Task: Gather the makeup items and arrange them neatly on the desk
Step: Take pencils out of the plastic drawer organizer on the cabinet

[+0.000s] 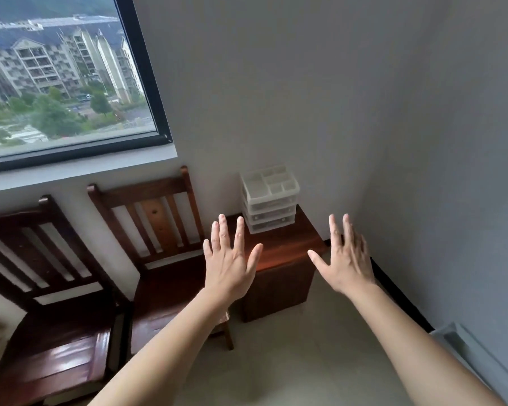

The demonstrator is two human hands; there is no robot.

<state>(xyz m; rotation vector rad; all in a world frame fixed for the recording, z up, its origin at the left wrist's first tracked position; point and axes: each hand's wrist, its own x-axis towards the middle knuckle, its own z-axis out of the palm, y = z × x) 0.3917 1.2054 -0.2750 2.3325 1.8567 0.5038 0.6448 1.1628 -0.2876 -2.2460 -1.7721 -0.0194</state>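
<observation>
Far left of the little wooden desk [288,244], up on the wall, sits a black-framed window [65,74] looking out on apartment blocks and trees. Below it, also left of the desk, two dark wooden chairs stand side by side. First comes the outer chair [56,347] with its glossy seat, then the inner chair [159,218], whose slatted back is just beside the desk's left edge.

Next comes the left hand [232,262], hovering in front of the desk's left edge. It's back up, fingers straight and spread, holding nothing.

On the desk itself, at the back against the wall, stands a clear plastic organizer [272,197]. It has three stacked drawers with a divided tray on top. Can't tell what's in the drawers, too blurry.

Then the right hand [346,259] hangs by the desk's right front corner, also flat and spread wide, nothing in it.

Right of the desk, a black baseboard [401,294] runs along the grey wall. Pale floor tiles [291,361] lie in front of the desk.
</observation>
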